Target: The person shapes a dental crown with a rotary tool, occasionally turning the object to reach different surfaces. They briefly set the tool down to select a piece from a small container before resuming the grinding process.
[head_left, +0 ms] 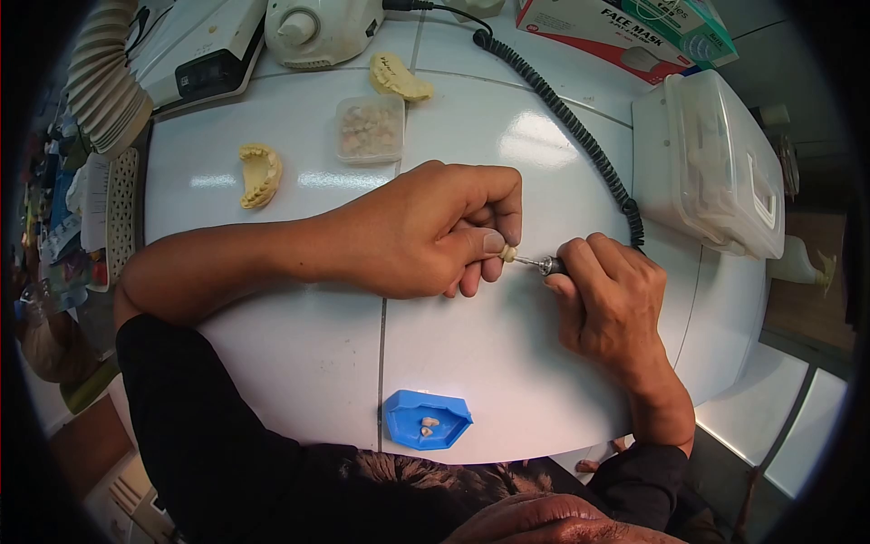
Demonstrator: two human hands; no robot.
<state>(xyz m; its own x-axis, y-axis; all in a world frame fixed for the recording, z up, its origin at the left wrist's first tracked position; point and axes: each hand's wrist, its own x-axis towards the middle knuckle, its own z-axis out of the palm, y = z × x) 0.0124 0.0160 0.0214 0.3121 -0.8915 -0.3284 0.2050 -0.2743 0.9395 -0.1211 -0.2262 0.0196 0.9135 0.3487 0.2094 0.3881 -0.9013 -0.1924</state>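
Over the middle of the table, my left hand (444,231) pinches a small cream-coloured piece, seemingly a dental crown (508,254), between thumb and fingers. My right hand (616,299) is wrapped round a rotary handpiece (549,266), most of its body hidden by the fingers. Its thin metal bur points left and meets the small piece, or comes very close to it. Closer to my body sits a blue tray (399,419) with a few small tooth-like pieces (429,423) in it.
A yellowish dental cast (260,176) lies at the left; another cast (399,77) is near a clear box of tooth-coloured pieces (370,129). A white control unit (313,32), coiled cord (562,113), face mask box (625,41), plastic case (711,163) and ribbed hose (107,82) surround the work area.
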